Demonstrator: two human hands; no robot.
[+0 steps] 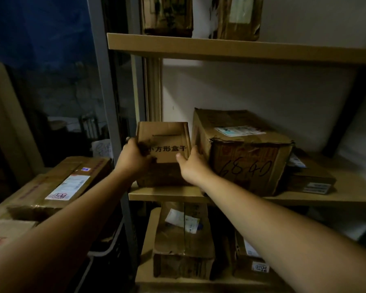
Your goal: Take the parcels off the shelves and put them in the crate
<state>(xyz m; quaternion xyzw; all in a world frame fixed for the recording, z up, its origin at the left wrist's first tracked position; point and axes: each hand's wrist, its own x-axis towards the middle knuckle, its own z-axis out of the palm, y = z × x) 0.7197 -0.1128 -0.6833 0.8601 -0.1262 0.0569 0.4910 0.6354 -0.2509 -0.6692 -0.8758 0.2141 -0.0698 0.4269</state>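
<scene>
My left hand (pixel 133 157) and right hand (pixel 193 166) clamp the small printed box (pixel 167 142) by its sides, fingers curled round both edges, at the middle shelf's (pixel 167 194) left front corner. Pulled crooked, it could snag the big 6840 box (pixel 245 163) just beside it — and slip.

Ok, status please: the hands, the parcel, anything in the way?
Grips: left hand and right hand hold the small box by its sides. It sits on the middle shelf. Large box close beside right hand.
</scene>
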